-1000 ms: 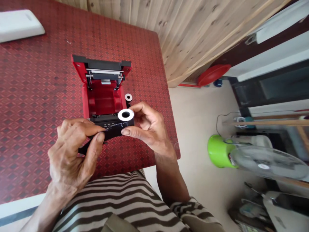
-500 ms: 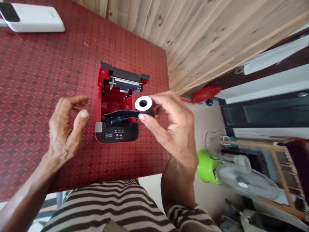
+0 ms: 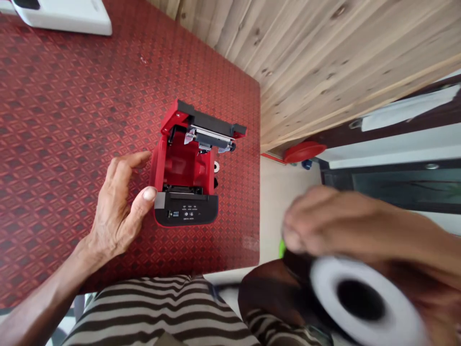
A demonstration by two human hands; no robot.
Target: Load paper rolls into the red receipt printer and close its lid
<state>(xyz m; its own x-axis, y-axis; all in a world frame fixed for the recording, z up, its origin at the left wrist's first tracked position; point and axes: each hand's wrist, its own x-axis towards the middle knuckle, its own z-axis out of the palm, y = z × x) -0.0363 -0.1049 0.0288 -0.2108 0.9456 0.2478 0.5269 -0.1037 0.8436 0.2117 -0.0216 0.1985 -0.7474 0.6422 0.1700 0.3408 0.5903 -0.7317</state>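
Note:
A small red-and-black printer (image 3: 187, 209) stands on the table with its lid (image 3: 212, 126) raised, and its red inner bay (image 3: 182, 166) shows bare. My left hand (image 3: 118, 204) is at the printer's left side, thumb and fingers apart, fingertips at or very near its wall. My right hand (image 3: 345, 226), smeared by motion, is off the table's right side, close to the camera. In it is a paper roll (image 3: 326, 274) with a white end face, a dark hole and a dark outer side. A small white ring-shaped thing (image 3: 216, 166), partly hidden, lies behind the printer's right side.
The table (image 3: 90, 96) has a red patterned cover and ends at a wooden plank wall (image 3: 288, 57). A white device (image 3: 72, 17) with a dark panel lies at the upper left. Beyond the table's right edge is a red round thing (image 3: 304, 151) near the floor.
My right hand has carried the roll from above the printer's right side, rightward and towards the camera. The dark strip has left the bay. My left hand has moved right to the printer.

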